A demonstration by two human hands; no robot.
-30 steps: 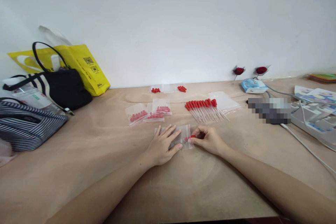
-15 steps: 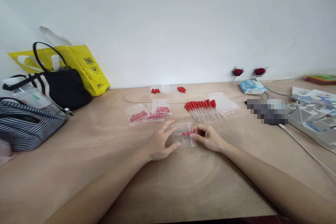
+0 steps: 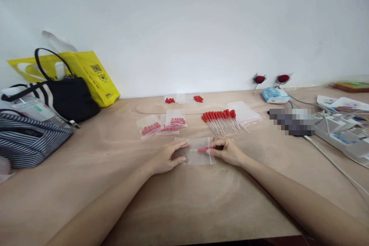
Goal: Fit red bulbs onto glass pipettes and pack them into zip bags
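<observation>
A clear zip bag [image 3: 198,159] lies flat on the table between my hands, its red-lined mouth toward the right. Inside it is a thin pale stick with a red end, which looks like a dropper [image 3: 202,150]. My right hand [image 3: 227,152] pinches the red end at the bag's mouth, thumb below and fingers above. My left hand [image 3: 170,156] rests at the bag's closed left end, thumb and fingers apart, fingertips touching the plastic. Behind the bag, several more red-ended droppers [image 3: 220,121] lie side by side, partly over a stack of flat zip bags [image 3: 245,111].
Bags of red pieces [image 3: 150,127] lie left of the droppers, with two more small red piles [image 3: 198,98] by the wall. A striped bag [image 3: 34,138], a black bag [image 3: 75,98] and a yellow bag [image 3: 100,80] stand left. Right are a tissue pack [image 3: 275,95] and a power strip [image 3: 340,132] with cables.
My left hand has slid left along the bag, uncovering more of it. The dropper sits slightly further left in the bag, with my right hand still on its red end.
</observation>
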